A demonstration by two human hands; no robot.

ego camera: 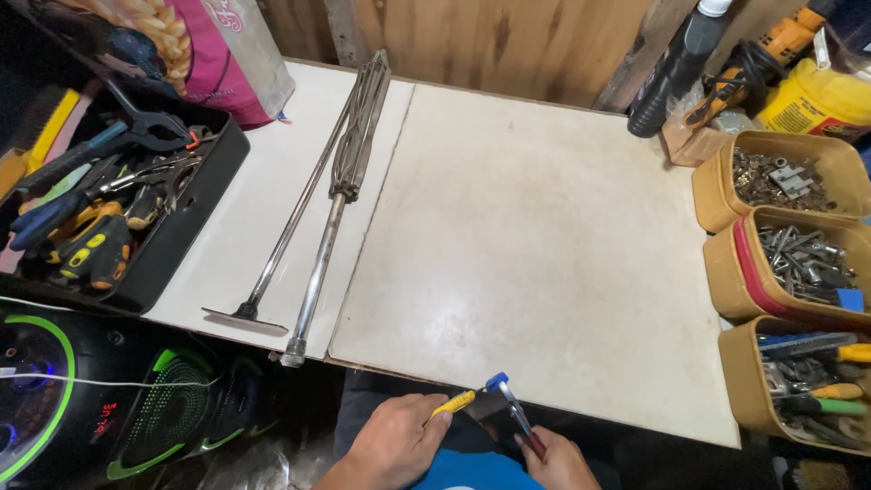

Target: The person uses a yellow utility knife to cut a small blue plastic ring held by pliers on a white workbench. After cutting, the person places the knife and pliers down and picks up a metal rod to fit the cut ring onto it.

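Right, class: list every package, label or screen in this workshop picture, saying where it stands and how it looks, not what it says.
Pink printed bag: top left, behind the black tool tray, glossy, with a grain picture.
Yellow jug: top right corner, squat plastic.
Speaker display: bottom left, small red lit readout on a black speaker with green rings.
Blue label: right, square, in the middle tan bin.

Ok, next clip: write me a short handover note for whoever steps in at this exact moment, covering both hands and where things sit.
Left hand: gripping the yellow handle of a small tool with a blue tip, at the near edge of the white tabletop.
Right hand: holding a dark-handled tool that crosses the first one; its kind is unclear.
Around: two long metal rods lie on the left panel, tool tray far left, three tan bins of hardware on the right.
Done: both tools in hand. Left: nothing on the tabletop shows work yet.
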